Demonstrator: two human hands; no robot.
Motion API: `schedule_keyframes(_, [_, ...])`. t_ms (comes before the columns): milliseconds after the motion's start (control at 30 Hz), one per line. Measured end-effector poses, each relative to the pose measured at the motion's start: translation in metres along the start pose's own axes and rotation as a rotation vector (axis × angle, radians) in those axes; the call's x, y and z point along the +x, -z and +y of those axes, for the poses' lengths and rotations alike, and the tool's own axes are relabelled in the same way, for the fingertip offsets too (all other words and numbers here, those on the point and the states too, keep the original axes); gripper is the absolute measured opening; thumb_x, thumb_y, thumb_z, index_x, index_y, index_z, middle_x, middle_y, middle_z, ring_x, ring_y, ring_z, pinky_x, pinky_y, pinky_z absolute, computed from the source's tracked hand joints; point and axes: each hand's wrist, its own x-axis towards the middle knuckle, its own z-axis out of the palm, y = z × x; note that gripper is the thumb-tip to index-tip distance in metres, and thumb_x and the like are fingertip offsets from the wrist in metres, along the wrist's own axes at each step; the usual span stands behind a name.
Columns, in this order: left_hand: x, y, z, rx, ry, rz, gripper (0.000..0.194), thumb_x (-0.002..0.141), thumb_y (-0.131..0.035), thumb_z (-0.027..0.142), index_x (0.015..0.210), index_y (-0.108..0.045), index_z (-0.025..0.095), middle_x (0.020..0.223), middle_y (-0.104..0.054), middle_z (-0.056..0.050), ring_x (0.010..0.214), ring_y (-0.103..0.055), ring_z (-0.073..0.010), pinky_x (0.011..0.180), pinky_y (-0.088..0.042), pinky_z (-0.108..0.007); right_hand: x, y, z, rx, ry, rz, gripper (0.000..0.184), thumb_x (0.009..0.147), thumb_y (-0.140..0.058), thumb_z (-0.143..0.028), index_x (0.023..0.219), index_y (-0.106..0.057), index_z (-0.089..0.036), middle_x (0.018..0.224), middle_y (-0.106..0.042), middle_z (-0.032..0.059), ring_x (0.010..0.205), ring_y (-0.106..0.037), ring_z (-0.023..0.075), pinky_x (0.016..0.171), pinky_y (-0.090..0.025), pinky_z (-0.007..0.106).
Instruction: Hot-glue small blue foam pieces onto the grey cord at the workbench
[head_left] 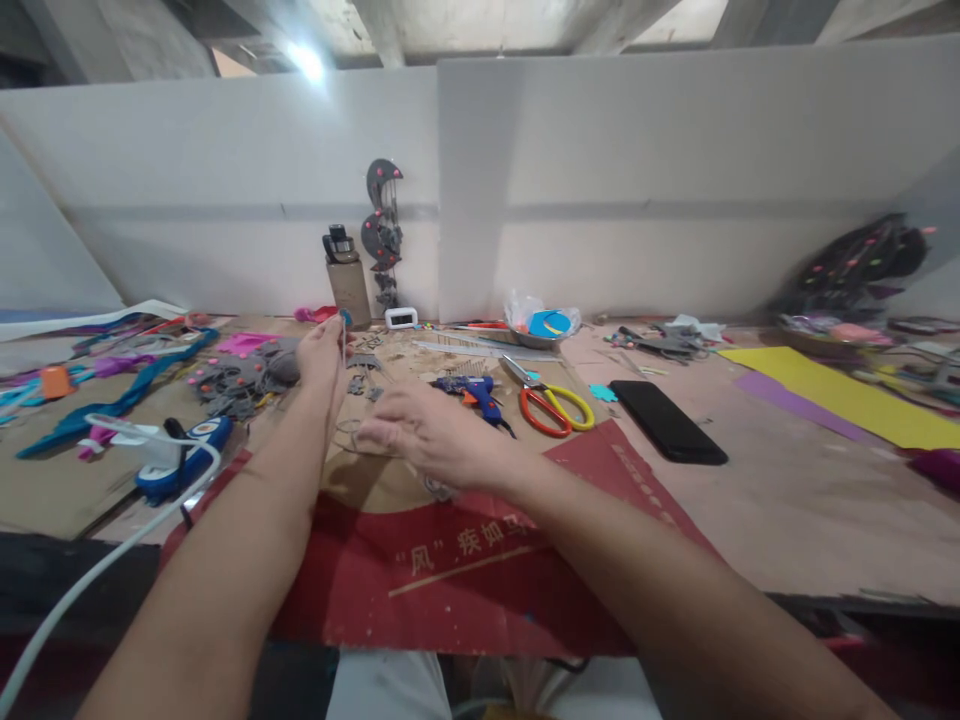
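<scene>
My left hand (321, 352) is raised over the left-middle of the worktable, its fingers pinched on a thin pale strand (344, 340) that hangs down along my wrist. My right hand (409, 428) is held lower, above the brown work surface, with its fingers pressed together; what lies between them, if anything, is too small to make out. A thin loop of cord or wire (346, 432) shows just left of its fingertips. Beyond the right hand lie a blue glue gun (487, 398) and scissors (556, 410) with red and yellow handles. Small grey cut pieces (365, 362) are near the left hand.
A bottle (349, 290) and a small white clock (401, 318) stand at the back by the white panel. Grey scraps with pins (251, 380) and a blue power strip (187, 462) with a white cable are left. A black phone (667, 421) and yellow sheet (840, 392) lie right.
</scene>
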Motion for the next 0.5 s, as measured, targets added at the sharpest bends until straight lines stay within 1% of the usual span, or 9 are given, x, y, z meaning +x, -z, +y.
schedule_keyframes(67, [-0.003,-0.002,0.001,-0.029,0.025,-0.05,0.011,0.069,-0.067,0.022,0.07,-0.059,0.014,0.057,-0.058,0.002,0.045,-0.05,-0.0058,0.037,-0.031,-0.015,-0.003,0.002,-0.01,-0.077,-0.006,-0.093,0.035,0.093,-0.042,-0.036,0.071,-0.061,-0.017,0.078,-0.062,0.0026,0.079,-0.055,0.0137,0.076,-0.039,0.027])
schedule_keyframes(100, [-0.004,-0.003,0.002,-0.045,0.038,-0.075,0.01,0.069,-0.067,0.021,0.071,-0.06,0.014,0.058,-0.059,0.002,0.045,-0.05,-0.0057,0.038,-0.032,-0.015,-0.005,0.004,-0.013,-0.096,-0.044,-0.083,0.036,0.093,-0.04,-0.039,0.073,-0.061,-0.017,0.077,-0.062,0.0025,0.076,-0.055,0.0135,0.073,-0.039,0.027])
schedule_keyframes(167, [-0.007,-0.004,0.003,-0.077,0.065,-0.123,0.011,0.069,-0.068,0.022,0.071,-0.06,0.014,0.057,-0.059,0.002,0.045,-0.05,-0.0056,0.038,-0.034,-0.015,-0.009,0.014,-0.009,-0.118,-0.151,0.053,0.034,0.093,-0.039,-0.042,0.08,-0.06,-0.018,0.078,-0.062,0.0018,0.073,-0.055,0.0132,0.067,-0.039,0.026])
schedule_keyframes(267, [-0.013,-0.008,0.006,-0.115,0.1,-0.185,0.014,0.067,-0.07,0.022,0.072,-0.061,0.013,0.057,-0.059,0.002,0.044,-0.05,-0.0047,0.038,-0.033,-0.014,-0.016,0.035,0.013,-0.215,-0.312,0.394,0.03,0.093,-0.037,-0.042,0.095,-0.057,-0.019,0.085,-0.064,0.0024,0.076,-0.057,0.014,0.068,-0.04,0.026])
schedule_keyframes(300, [-0.015,-0.009,0.006,-0.123,0.106,-0.204,0.014,0.066,-0.07,0.022,0.072,-0.061,0.013,0.058,-0.059,0.002,0.044,-0.049,-0.0045,0.037,-0.032,-0.014,-0.018,0.041,0.023,-0.294,-0.39,0.451,0.029,0.092,-0.038,-0.041,0.093,-0.057,-0.019,0.085,-0.065,0.0035,0.076,-0.057,0.0148,0.068,-0.04,0.026])
schedule_keyframes(333, [-0.017,-0.01,0.007,-0.125,0.108,-0.216,0.015,0.065,-0.071,0.022,0.072,-0.062,0.013,0.058,-0.059,0.002,0.043,-0.049,-0.0044,0.036,-0.031,-0.014,-0.02,0.045,0.034,-0.385,-0.479,0.46,0.028,0.091,-0.04,-0.04,0.091,-0.058,-0.018,0.086,-0.066,0.0052,0.077,-0.058,0.0159,0.069,-0.041,0.027])
schedule_keyframes(367, [-0.02,-0.012,0.008,-0.121,0.108,-0.23,0.015,0.065,-0.071,0.022,0.073,-0.062,0.013,0.058,-0.059,0.002,0.043,-0.05,-0.0045,0.036,-0.03,-0.014,-0.023,0.048,0.044,-0.477,-0.575,0.418,0.027,0.089,-0.043,-0.038,0.088,-0.059,-0.017,0.086,-0.066,0.0069,0.078,-0.059,0.0175,0.069,-0.041,0.028])
schedule_keyframes(433, [-0.025,-0.015,0.008,-0.101,0.108,-0.26,0.016,0.064,-0.072,0.022,0.074,-0.063,0.013,0.059,-0.059,0.002,0.043,-0.05,-0.0049,0.034,-0.028,-0.014,-0.027,0.047,0.064,-0.613,-0.767,0.257,0.03,0.084,-0.049,-0.042,0.086,-0.062,-0.014,0.085,-0.067,0.0126,0.079,-0.061,0.0217,0.069,-0.043,0.03])
schedule_keyframes(500, [-0.03,-0.018,0.007,-0.077,0.106,-0.282,0.017,0.063,-0.073,0.021,0.075,-0.064,0.013,0.058,-0.058,0.002,0.043,-0.05,-0.005,0.034,-0.026,-0.014,-0.029,0.04,0.08,-0.68,-0.864,0.126,0.033,0.078,-0.057,-0.041,0.094,-0.063,-0.012,0.093,-0.067,0.0174,0.086,-0.063,0.0259,0.072,-0.045,0.032])
